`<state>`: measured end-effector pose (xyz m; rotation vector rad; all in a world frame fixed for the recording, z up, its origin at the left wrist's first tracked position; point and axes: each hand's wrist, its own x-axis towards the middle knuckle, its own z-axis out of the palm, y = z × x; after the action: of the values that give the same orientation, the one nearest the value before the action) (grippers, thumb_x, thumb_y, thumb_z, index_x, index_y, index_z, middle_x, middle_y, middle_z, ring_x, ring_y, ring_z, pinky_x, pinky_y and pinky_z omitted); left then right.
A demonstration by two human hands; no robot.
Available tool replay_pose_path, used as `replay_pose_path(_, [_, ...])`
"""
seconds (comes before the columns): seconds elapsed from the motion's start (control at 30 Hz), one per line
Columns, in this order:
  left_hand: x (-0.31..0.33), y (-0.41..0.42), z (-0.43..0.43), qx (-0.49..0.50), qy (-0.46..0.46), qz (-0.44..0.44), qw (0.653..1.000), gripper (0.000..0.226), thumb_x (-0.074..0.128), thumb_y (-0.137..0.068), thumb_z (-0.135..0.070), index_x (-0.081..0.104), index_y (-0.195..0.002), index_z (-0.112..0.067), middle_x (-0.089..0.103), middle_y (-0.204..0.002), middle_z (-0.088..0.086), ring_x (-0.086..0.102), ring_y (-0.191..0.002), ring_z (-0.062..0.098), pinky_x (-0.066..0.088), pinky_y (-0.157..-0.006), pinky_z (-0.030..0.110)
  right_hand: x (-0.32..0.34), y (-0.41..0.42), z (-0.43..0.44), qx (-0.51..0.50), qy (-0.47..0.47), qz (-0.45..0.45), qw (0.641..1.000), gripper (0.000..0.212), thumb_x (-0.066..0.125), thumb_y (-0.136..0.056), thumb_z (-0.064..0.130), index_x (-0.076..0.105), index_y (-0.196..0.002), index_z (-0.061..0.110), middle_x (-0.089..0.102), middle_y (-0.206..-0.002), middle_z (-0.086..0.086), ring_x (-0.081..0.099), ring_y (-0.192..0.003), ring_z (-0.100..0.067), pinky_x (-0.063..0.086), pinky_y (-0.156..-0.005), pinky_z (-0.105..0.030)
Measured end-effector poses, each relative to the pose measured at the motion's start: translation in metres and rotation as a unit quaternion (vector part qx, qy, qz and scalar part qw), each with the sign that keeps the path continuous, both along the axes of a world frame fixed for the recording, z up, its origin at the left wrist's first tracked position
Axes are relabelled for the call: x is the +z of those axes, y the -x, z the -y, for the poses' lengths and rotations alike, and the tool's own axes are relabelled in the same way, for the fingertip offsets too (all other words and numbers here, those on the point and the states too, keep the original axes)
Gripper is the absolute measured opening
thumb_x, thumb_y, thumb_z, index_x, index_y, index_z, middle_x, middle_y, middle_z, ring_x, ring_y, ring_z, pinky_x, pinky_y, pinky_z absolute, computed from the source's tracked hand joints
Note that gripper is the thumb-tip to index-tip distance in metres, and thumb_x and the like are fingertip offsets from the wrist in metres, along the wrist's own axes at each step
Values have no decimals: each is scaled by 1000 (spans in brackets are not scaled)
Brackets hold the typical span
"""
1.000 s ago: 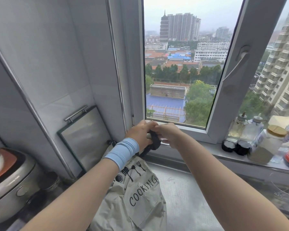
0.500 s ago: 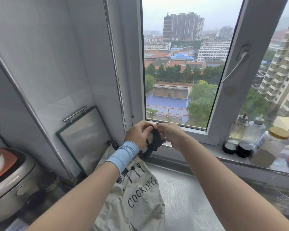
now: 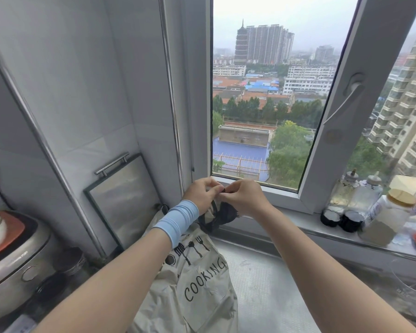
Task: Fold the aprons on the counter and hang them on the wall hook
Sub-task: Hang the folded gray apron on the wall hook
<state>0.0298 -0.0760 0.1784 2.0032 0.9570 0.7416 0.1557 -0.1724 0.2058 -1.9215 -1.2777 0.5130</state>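
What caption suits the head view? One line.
Left hand and right hand pinch the black strap of a beige COOKING apron beside the window.

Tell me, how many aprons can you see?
1. The beige COOKING apron hangs by its black strap, pinched by the left hand and right hand. Others may be hidden.

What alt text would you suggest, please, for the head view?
The left hand and right hand pinch the black strap of a beige apron printed COOKING, beside a window over the counter; a rice cooker stands left.
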Motion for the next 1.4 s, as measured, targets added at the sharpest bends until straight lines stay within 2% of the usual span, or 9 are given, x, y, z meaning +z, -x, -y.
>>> replay_pose_path(0.2, [9, 18, 1, -92, 49, -71, 992, 65, 85, -67, -32, 50, -122, -27, 60, -110, -10, 63, -95, 9, 55, -84, 29, 1, -8, -6, -54, 4, -167, 984, 14, 65, -90, 22, 72, -84, 12, 70, -84, -11, 60, -64, -18, 48, -66, -31])
replay_pose_path(0.33, [7, 25, -5, -96, 6, -175, 980, 55, 88, -61, -30, 53, -104, -25, 63, -99, -6, 63, -89, 15, 56, -78, 29, 16, -7, -14, -56, 9, -285, 957, 16, 52, -99, 22, 64, -89, 18, 62, -95, -1, 54, -84, -17, 37, -74, -32])
replay_pose_path(0.5, [13, 29, -9, -137, -51, -115, 983, 33, 88, -58, -29, 67, -84, -28, 68, -82, -13, 65, -79, 12, 55, -76, 28, 30, 0, -26, -29, -30, -294, 955, 17, 46, -104, 29, 59, -99, 20, 65, -102, -2, 60, -93, -20, 43, -82, -38])
replay_pose_path(0.7, [8, 42, -4, -212, 185, -26, 959, 21, 62, -93, -27, 71, -111, -30, 73, -103, -2, 68, -95, 17, 51, -98, 40, 41, 19, -39, -41, -63, -323, 943, 14, 49, -103, 28, 57, -103, 16, 65, -92, -9, 67, -72, -24, 60, -70, -48])
replay_pose_path(0.8, [3, 52, -6, -178, 370, 53, 910, 21, 47, -102, -18, 66, -107, -25, 71, -94, 4, 67, -80, 18, 58, -76, 40, 43, 24, -48, -53, -79, -296, 950, 12, 53, -102, 27, 60, -98, 17, 64, -91, -5, 62, -71, -19, 58, -68, -41])
replay_pose_path(0.93, [-7, 72, -17, -88, 275, -40, 957, 12, 50, -100, -23, 56, -90, -20, 55, -81, 3, 54, -65, 11, 51, -48, 23, 49, 40, -57, -21, -62, -290, 955, 16, 48, -104, 23, 58, -98, 12, 65, -85, -5, 61, -70, -19, 54, -74, -37])
replay_pose_path(1.1, [-21, 99, -39, -99, 266, -28, 958, 5, 55, -98, -23, 60, -96, -21, 58, -79, 1, 53, -60, 11, 50, -63, 27, 52, 63, -64, -6, -49, -328, 944, 25, 40, -106, 21, 56, -93, 7, 63, -82, -9, 62, -74, -23, 55, -77, -40])
replay_pose_path(1.23, [-21, 108, -49, -86, 87, -68, 990, 8, 72, -86, -25, 65, -90, -27, 63, -75, -4, 54, -61, 11, 53, -64, 24, 52, 76, -74, 7, -31, -314, 949, 26, 40, -107, 21, 56, -92, 7, 61, -80, -10, 62, -74, -25, 54, -85, -48])
replay_pose_path(1.4, [-21, 112, -53, -91, 56, -162, 981, 11, 66, -90, -32, 60, -99, -29, 63, -89, -3, 54, -69, 8, 50, -66, 24, 63, 89, -90, 10, -3, -191, 981, 24, 44, -105, 26, 60, -90, 16, 66, -85, -7, 64, -82, -24, 54, -87, -44])
